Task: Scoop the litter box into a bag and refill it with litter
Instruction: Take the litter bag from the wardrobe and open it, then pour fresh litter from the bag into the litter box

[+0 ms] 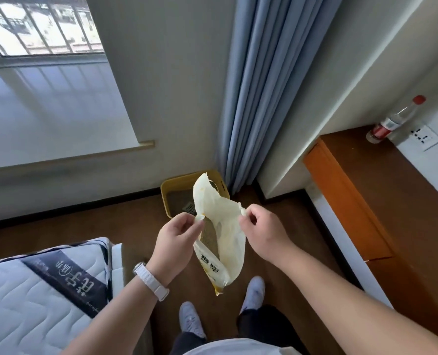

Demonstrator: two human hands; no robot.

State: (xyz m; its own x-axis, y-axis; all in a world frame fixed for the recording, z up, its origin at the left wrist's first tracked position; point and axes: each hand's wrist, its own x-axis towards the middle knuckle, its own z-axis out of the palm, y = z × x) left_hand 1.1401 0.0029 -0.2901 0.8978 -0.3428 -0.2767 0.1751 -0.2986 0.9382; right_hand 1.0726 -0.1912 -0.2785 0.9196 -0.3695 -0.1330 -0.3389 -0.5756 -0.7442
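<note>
The cream litter bag hangs in the air above the wooden floor, its mouth pulled open — grey litter shows inside. The left hand has its grip pinched on the left edge, the right hand on the right edge. Beyond it, the yellow litter box stands on the floor in the corner, beside the blue curtain. A mattress lies at left.

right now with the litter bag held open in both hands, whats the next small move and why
Probably step toward the yellow litter box and tip the litter bag over it. The left hand and right hand each pinch a side of the bag's mouth, granules show inside, and the box sits on the floor ahead by the curtain, not yet under the bag.
</note>
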